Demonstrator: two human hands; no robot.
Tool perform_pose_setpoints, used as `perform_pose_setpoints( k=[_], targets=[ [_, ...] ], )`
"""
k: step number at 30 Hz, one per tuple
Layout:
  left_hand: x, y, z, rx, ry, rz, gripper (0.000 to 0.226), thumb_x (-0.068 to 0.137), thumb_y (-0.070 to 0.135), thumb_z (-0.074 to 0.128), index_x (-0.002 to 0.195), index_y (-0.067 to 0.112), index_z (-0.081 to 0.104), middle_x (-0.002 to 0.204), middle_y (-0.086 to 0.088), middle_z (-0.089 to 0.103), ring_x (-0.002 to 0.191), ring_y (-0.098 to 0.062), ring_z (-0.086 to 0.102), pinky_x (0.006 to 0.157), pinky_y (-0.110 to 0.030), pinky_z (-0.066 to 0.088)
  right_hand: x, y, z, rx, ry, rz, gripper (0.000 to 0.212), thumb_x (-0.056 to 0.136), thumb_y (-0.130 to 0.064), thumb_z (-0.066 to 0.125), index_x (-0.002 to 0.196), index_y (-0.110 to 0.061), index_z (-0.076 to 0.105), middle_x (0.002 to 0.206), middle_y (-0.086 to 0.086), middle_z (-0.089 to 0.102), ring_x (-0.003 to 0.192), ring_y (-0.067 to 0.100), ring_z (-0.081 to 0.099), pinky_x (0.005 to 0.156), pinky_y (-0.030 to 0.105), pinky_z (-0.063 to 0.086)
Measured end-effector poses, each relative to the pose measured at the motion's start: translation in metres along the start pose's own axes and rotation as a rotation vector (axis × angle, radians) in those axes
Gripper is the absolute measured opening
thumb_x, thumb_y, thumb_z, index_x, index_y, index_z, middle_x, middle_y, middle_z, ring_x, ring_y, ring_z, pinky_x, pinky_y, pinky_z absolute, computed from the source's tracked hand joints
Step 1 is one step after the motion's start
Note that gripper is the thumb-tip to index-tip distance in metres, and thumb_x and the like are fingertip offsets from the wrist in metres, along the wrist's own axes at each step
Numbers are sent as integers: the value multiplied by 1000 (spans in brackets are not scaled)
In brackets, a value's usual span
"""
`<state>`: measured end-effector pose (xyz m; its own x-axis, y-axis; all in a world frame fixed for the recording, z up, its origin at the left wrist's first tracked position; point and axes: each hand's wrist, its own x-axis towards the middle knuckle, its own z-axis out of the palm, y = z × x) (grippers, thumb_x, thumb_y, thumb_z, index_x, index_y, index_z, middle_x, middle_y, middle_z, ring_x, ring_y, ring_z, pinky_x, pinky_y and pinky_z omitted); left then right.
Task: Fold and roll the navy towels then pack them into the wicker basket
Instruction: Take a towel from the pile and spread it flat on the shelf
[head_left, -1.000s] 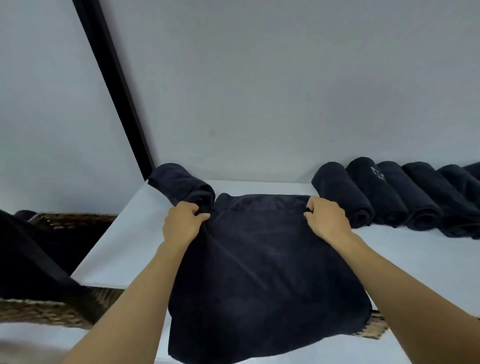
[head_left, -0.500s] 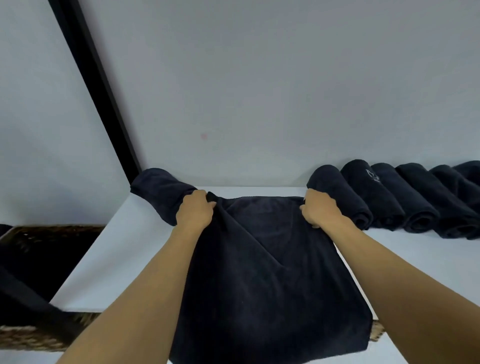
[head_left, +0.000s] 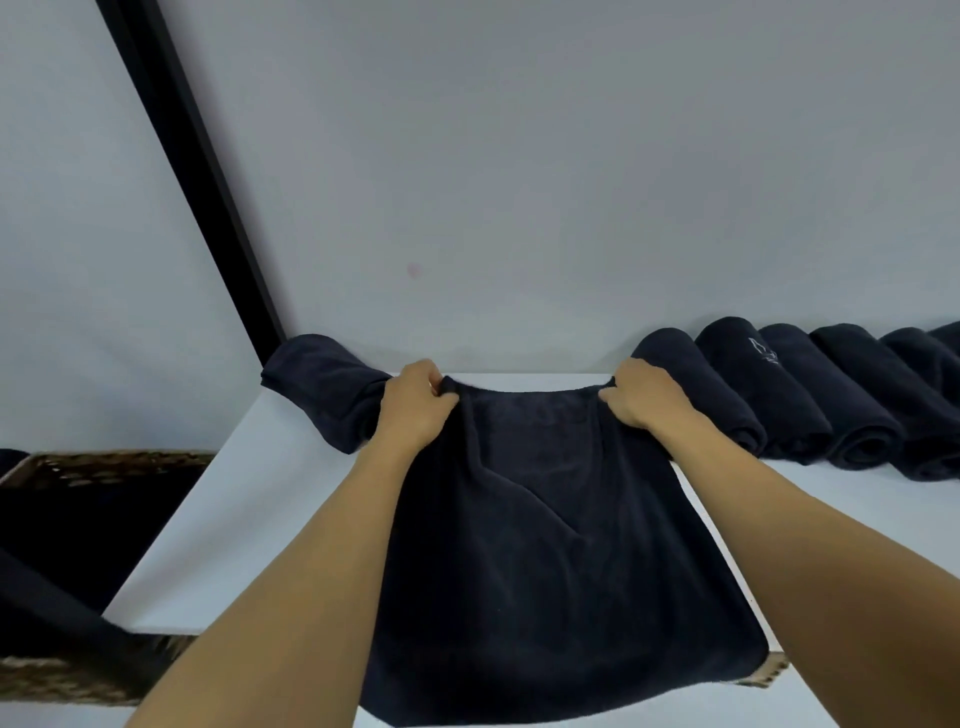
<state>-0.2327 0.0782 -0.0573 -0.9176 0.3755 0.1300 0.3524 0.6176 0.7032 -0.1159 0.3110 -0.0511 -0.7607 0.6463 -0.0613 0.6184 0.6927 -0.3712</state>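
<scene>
While spread flat across the white table (head_left: 244, 519), pinched at both far corners — the open navy towel (head_left: 545, 545), near edge hanging over the table's front. Left hand (head_left: 413, 410) at the far left corner, fingers curled down over a bunched fold of cloth, thumb tucked against it. Right hand (head_left: 644, 397) at the far right corner, likewise clenched round the hem, knuckles up. Between the two fists, the far hem drawn in a shallow sagging line just short of the wall (head_left: 519, 182). Diagonal creases down the middle of the cloth.

Just left of the left hand and touching it: a single rolled towel (head_left: 322, 389), lying at a slant near the table's far left corner. To the right of the right hand, a row of rolled towels (head_left: 810, 405) side by side along the wall, ends facing forward, nearest roll just beside the right wrist. A pale logo (head_left: 763, 351) on the second roll; last roll cut by the frame edge.

Off the table's left side and lower down — the wicker basket (head_left: 104, 460), dark inside, contents impossible to make out. Dark cloth (head_left: 47, 618) draped across its near rim. A scrap of wicker (head_left: 771, 675) peeking out under the towel's near right corner; whether part of the same basket, cannot tell. Slanting black post (head_left: 192, 171) against the wall behind.
</scene>
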Motion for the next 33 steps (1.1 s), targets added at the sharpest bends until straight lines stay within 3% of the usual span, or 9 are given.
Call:
perform_pose_setpoints(
  k=[6, 11, 15, 19, 24, 27, 29, 31, 33],
  targets=[
    [9, 33, -52, -631, 156, -118, 15, 85, 14, 71, 78, 15, 57, 81, -3, 62, 72, -14, 58, 64, -25, 50, -11, -12, -60, 637, 260, -79, 15, 95, -26, 58, 100, -13, 53, 103, 6, 57, 92, 23, 55, 74, 33, 45],
    [13, 55, -121, -989, -24, -116, 12, 83, 8, 72, 82, 11, 61, 92, -10, 68, 89, -22, 64, 86, -37, 56, -17, 1, -127, 1076, -18, -14, 11, 95, -15, 62, 86, -8, 61, 106, 13, 67, 88, 19, 65, 79, 33, 55],
    [6, 66, -158, -1006, -112, -14, 10, 84, 3, 67, 81, 11, 61, 89, -8, 67, 91, -23, 63, 82, -33, 55, -30, 11, -162, 1135, -212, -84, 13, 97, -13, 57, 105, -5, 63, 106, 8, 68, 93, 15, 65, 78, 28, 56],
    [-4, 78, -179, -1070, -133, 87, 13, 85, 5, 65, 78, 13, 58, 93, -10, 65, 92, -25, 61, 85, -38, 54, -47, 6, -183, 1232, -151, -237, 15, 96, -20, 58, 82, -18, 58, 93, 0, 65, 86, 17, 61, 80, 35, 53],
    [-16, 83, -195, -1012, -266, 167, 12, 83, 9, 62, 82, 11, 51, 94, -11, 62, 90, -25, 60, 80, -35, 52, -62, 2, -195, 1374, -170, -387, 16, 98, -16, 52, 108, -6, 61, 106, 8, 68, 95, 18, 65, 77, 29, 58],
    [-26, 83, -204, -933, -375, 178, 30, 84, 4, 58, 68, 18, 37, 81, -8, 52, 78, -21, 54, 74, -32, 45, -70, 4, -201, 1278, -195, -406, 20, 97, -14, 53, 87, -8, 69, 93, 4, 73, 87, 14, 68, 74, 24, 58],
    [-30, 84, -208, -898, -355, 176, 37, 86, -1, 54, 62, 19, 34, 74, -5, 45, 71, -19, 49, 72, -31, 39, -70, 7, -206, 1237, -257, -414, 17, 81, -23, 74, 79, -8, 66, 91, 5, 72, 86, 16, 68, 75, 25, 58],
    [-32, 86, -209, -884, -272, 179, 42, 88, -4, 52, 55, 19, 40, 67, -3, 48, 66, -16, 50, 68, -29, 40, -67, 11, -211, 1153, -296, -414, 60, 53, -34, 93, 92, -6, 59, 96, 9, 69, 88, 19, 66, 75, 28, 58],
    [-32, 89, -210, -861, -174, 185, 44, 88, -5, 55, 52, 19, 48, 66, -3, 55, 66, -16, 54, 67, -27, 45, -66, 11, -217, 1063, -305, -357, 63, 52, -32, 93, 96, -8, 56, 93, 9, 65, 81, 16, 61, 70, 26, 53]
  ],
)
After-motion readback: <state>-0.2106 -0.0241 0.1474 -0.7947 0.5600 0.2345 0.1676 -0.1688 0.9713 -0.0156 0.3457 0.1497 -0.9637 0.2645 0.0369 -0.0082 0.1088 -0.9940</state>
